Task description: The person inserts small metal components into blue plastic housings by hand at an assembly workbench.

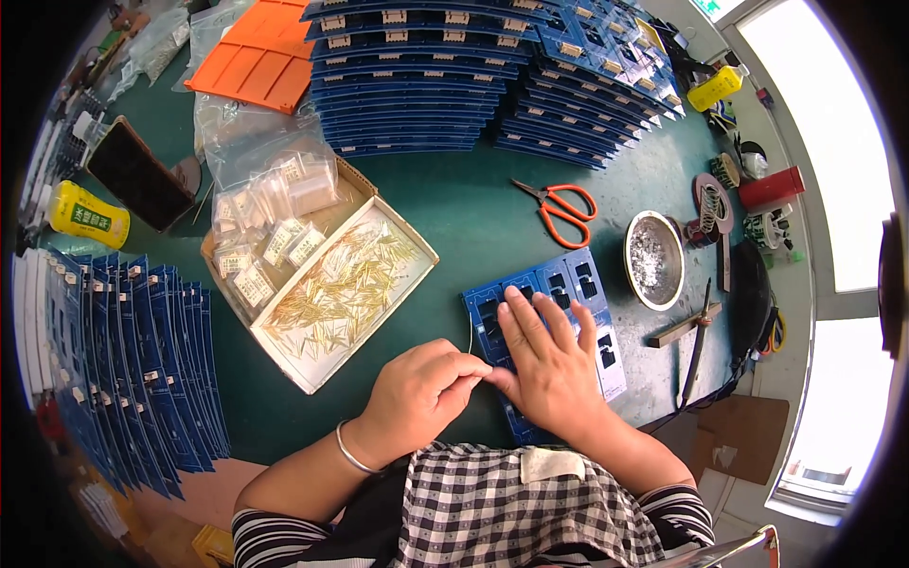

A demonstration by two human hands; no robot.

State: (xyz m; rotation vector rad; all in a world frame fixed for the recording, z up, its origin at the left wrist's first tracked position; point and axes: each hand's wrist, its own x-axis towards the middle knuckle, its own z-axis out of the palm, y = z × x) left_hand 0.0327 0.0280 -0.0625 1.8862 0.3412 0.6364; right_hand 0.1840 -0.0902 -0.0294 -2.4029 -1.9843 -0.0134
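Observation:
A blue circuit board (568, 265) with black square parts lies at a slant on the table in front of me. My right hand (554, 364) rests flat on it, fingers stretched out over its middle. At the board's left edge my left hand (421, 393) is closed in a pinch, its fingertips by the right thumb. Whatever the pinch holds is too small or hidden to name. A thin pale strand (471, 331) stands just above those fingertips. To the left sits a shallow cardboard box (308, 383) with many thin gold-coloured leaded pieces (341, 289) and small labelled plastic packets (275, 227).
Orange-handled cutters (568, 213) lie beyond the board. On the right are a metal bowl (653, 260) of silvery bits, a soldering iron (699, 346) on a block and a solder spool (712, 204). Stacked boards (407, 104) stand behind, more boards (133, 350) at left.

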